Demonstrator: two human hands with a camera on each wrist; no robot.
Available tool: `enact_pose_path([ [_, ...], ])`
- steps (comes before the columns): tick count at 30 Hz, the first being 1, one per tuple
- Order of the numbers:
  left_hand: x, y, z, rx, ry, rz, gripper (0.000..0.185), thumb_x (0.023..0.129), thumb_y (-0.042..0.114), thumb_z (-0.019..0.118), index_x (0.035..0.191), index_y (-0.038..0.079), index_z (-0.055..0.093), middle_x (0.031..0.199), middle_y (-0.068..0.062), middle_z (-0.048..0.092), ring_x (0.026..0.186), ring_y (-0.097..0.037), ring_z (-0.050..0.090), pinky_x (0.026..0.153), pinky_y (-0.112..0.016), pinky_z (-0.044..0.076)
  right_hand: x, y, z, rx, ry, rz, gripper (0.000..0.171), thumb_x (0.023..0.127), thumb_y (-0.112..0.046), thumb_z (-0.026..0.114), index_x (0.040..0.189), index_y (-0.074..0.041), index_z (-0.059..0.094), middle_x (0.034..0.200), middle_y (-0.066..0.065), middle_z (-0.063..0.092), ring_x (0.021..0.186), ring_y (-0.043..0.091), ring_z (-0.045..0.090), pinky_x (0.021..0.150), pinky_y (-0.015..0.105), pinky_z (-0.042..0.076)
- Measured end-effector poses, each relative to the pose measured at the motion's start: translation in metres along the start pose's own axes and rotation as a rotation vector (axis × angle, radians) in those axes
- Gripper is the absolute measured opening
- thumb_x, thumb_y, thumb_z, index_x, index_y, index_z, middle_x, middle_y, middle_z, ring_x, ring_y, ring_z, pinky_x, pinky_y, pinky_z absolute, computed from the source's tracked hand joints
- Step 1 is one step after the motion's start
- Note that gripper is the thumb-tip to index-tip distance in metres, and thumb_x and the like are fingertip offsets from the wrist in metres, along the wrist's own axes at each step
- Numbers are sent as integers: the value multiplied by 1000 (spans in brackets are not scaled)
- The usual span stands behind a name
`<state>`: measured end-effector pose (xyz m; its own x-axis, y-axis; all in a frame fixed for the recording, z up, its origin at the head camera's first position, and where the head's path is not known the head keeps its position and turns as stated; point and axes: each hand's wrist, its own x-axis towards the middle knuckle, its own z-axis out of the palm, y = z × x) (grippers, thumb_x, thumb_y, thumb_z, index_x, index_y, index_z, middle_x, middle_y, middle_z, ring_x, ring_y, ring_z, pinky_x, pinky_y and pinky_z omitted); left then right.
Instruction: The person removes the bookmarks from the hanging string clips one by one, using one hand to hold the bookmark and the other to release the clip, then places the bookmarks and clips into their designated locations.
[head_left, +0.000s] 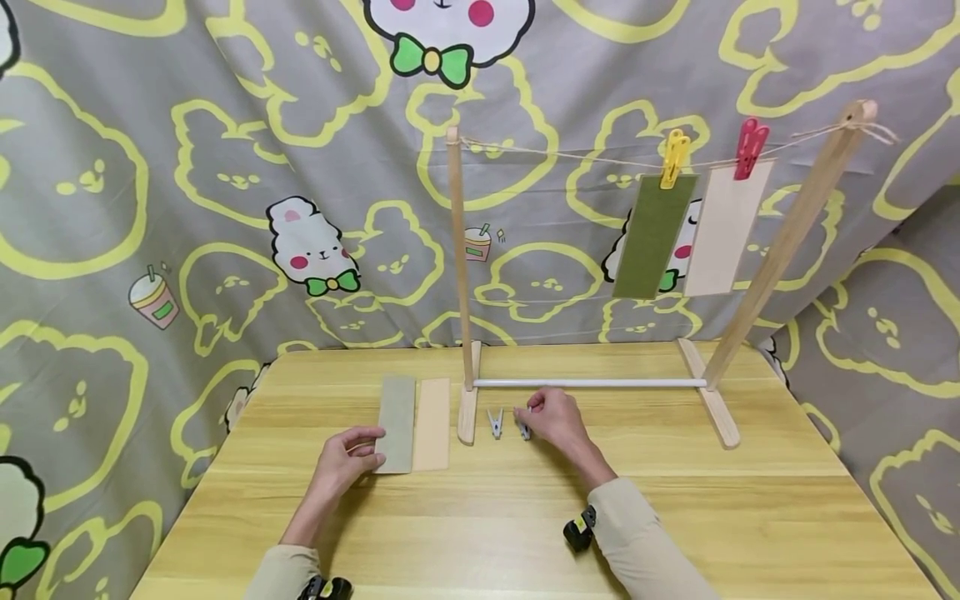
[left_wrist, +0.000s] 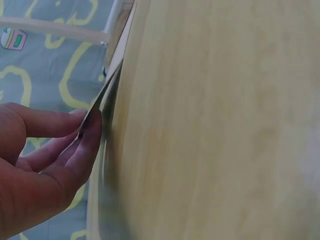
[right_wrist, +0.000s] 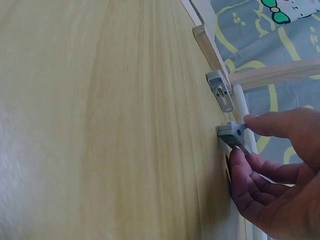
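Observation:
My left hand [head_left: 347,458] pinches the left edge of a grey-green card strip [head_left: 396,425] between thumb and fingers. In the left wrist view that edge of the strip [left_wrist: 100,97] tilts up from the table. Beside it lies a peach card strip [head_left: 432,423]. With thumb and fingertips, my right hand [head_left: 556,414] grips a small grey clothespin [right_wrist: 232,132], just above the tabletop in the right wrist view. A second grey clothespin [head_left: 496,423] rests on the table to its left.
A wooden stand with a left post [head_left: 459,258], a right post [head_left: 787,242] and a white bottom rod [head_left: 592,383] stands behind the hands. From its string, a yellow clothespin [head_left: 673,158] holds a green strip [head_left: 656,237] and a red clothespin [head_left: 750,148] a pale strip [head_left: 727,229].

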<state>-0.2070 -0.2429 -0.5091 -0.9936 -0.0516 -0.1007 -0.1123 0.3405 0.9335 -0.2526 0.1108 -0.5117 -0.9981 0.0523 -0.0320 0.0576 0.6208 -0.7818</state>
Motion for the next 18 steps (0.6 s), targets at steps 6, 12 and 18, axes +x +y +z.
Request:
enact_pose_path([
  [6,-1,-2,-3,23,3,-8,39,82,-13,75,120,-12,67,127,-29,65,106,-29,64,74,-16,53,0,-1,1,-9,-13,10,27,87,-24,83,92,-2,69,79,4,66,67,16,59,57,27,50],
  [12,-2,-1,-6,87,4,-10,41,83,-10,77,122,-10,68,126,-26,66,100,-25,63,72,-17,52,0,-3,0,-26,-17,35,26,87,-24,83,91,-2,69,78,4,66,66,16,58,56,26,48],
  [18,-4,1,-9,97,-32,19,42,84,-8,76,125,-11,66,134,-28,62,114,-35,61,80,-18,52,1,-3,-1,-37,-18,33,27,87,-24,83,92,-2,70,79,4,67,69,16,60,59,27,50],
])
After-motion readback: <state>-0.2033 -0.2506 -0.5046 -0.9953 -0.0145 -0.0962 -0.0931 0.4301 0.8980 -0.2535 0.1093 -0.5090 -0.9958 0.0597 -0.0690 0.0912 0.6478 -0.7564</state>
